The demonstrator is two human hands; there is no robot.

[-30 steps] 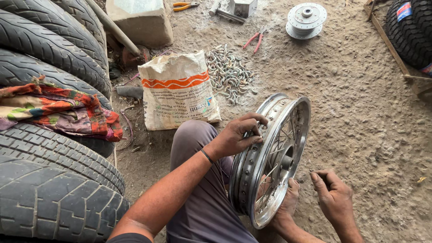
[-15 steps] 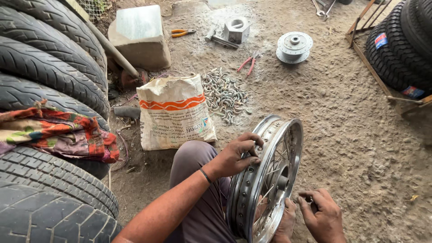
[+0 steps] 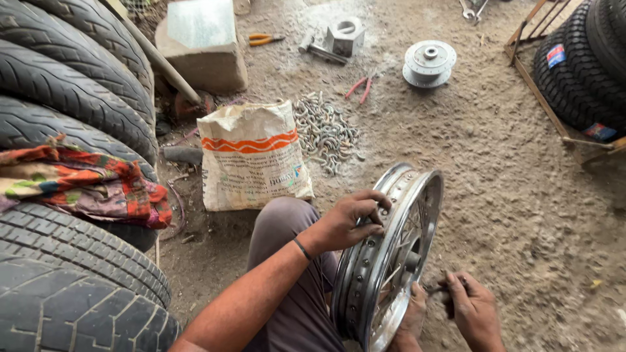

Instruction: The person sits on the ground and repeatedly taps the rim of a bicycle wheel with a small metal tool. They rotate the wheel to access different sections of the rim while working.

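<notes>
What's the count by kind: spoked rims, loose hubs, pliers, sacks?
Spoked rim: 1, upright, left hand on its edge
Loose hub: 1
Pliers: 2, orange-handled and red-handled
Sack: 1
Total: 5

Floor (image 3: 521,195): bare, dusty, packed earth.
Sack (image 3: 251,156): stood upright near the middle.
Hooks (image 3: 324,132): a loose metal heap just right of the sack.
Pliers (image 3: 358,87): red-handled, beyond the heap.
Hub (image 3: 428,63): grey disc, lying flat, far side.
Block (image 3: 201,44): stone, near the stacked tyres (image 3: 59,104).
Rim (image 3: 385,261): stood on edge.
</notes>
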